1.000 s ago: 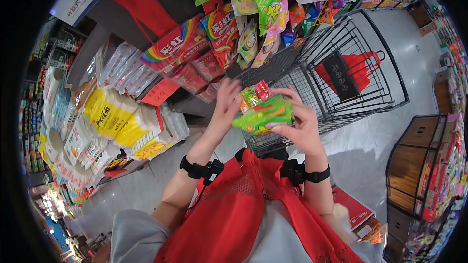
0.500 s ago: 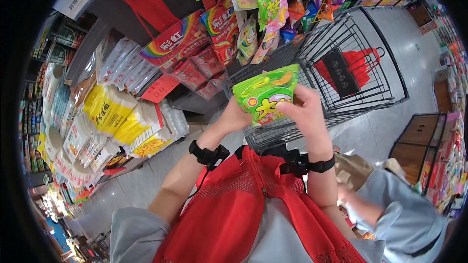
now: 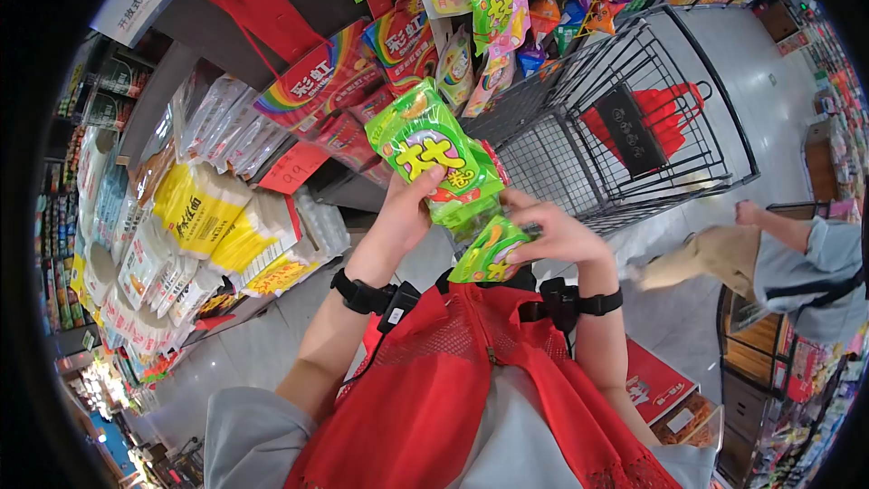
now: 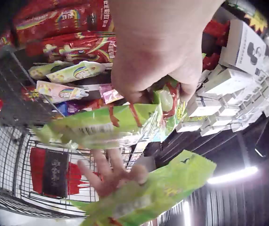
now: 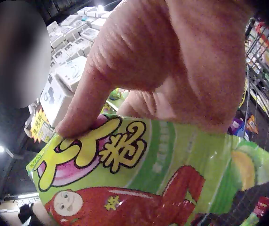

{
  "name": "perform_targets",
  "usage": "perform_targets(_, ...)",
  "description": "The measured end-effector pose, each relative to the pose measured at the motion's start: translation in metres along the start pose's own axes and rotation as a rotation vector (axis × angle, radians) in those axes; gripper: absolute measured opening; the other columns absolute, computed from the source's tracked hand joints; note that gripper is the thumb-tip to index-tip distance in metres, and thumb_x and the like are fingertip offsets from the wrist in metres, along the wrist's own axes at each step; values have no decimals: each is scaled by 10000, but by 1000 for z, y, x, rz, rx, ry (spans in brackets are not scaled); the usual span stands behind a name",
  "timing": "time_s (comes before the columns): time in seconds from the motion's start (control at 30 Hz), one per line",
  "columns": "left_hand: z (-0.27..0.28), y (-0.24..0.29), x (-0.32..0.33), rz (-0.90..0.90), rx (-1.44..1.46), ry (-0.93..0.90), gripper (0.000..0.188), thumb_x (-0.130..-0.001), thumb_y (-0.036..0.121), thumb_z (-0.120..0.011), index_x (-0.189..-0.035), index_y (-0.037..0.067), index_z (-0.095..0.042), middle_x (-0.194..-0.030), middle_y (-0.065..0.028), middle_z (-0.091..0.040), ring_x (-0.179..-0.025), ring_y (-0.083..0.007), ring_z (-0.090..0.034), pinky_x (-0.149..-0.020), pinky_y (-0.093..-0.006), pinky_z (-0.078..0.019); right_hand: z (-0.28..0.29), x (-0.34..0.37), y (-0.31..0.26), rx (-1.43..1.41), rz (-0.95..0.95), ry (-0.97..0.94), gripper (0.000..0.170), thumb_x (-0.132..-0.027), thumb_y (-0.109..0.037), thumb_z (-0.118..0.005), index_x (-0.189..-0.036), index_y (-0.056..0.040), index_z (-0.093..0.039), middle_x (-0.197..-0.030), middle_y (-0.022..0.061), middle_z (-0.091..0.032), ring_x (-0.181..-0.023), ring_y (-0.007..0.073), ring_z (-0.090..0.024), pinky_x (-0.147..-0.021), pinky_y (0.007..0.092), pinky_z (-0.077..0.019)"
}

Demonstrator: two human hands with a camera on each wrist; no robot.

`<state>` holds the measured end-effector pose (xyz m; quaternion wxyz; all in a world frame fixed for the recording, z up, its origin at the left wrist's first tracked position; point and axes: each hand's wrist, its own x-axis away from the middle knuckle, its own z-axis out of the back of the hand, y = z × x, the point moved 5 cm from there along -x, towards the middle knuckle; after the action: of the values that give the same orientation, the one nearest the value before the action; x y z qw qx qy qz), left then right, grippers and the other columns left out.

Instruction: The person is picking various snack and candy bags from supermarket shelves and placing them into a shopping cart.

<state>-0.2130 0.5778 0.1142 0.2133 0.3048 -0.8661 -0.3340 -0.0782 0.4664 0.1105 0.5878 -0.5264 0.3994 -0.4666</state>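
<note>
My left hand (image 3: 405,217) grips a green candy bag (image 3: 425,131) with large yellow characters, its thumb across the front. More green packaging and a bit of red show just behind and below that bag. Lower and to the right, my right hand (image 3: 566,237) pinches a second green candy bag (image 3: 489,249) by its edge. In the right wrist view, the thumb presses on the printed front of this bag (image 5: 167,141), which carries a red cartoon figure. From the left wrist, the two bags appear apart, and the right hand (image 4: 115,176) has its fingers spread behind the lower one.
A black wire shopping cart (image 3: 543,158) stands ahead, with a red cloth (image 3: 670,122) on its far end. Hanging candy packs (image 3: 312,81) and a display of noodle packs (image 3: 204,217) line the left. A person (image 3: 806,263) walks at the right.
Both hands were together on one green bag; now they have parted, the left holding a bag up and leftward, the right a second one lower down. The passer-by has moved farther right.
</note>
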Motion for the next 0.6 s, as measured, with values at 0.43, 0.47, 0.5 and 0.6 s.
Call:
perform_targets(0.43,14,23,-1,-288,-626,180,352,-735,4,-637,-1062,7,-506,-989,-75,-584,-876,-141,-570,-757,-275,-469,-14,2,-14,-423,33,-49,349,-645,-93,-721,-940,48,-596,-986,71,-566,-922,123,-504,-799,250,-386)
perform_targets(0.47,17,19,-1,-287,-625,179,352,-735,4,-637,-1062,7,-506,-989,-75,-584,-876,-141,-570,-757,-275,-469,-16,1,-19,-459,42,-77,361,-648,-90,-715,-955,54,-592,-1038,82,-552,-969,131,-489,-837,257,-367)
perform_targets(0.5,21,10,-2,-212,-650,151,364,-747,-12,-609,-1088,2,-484,-1031,-86,-566,-909,-163,-561,-790,-299,-464,-17,0,-23,-494,51,-104,373,-651,-88,-709,-971,60,-587,-1090,93,-538,-1016,140,-473,-874,264,-348)
perform_targets(0.6,26,-12,-2,-127,-534,121,366,-744,-12,-612,-1087,2,-486,-1025,-83,-568,-899,-161,-563,-778,-292,-466,-19,-6,-27,-537,85,-118,376,-653,-81,-699,-982,61,-584,-1128,111,-527,-1055,152,-458,-913,286,-321)
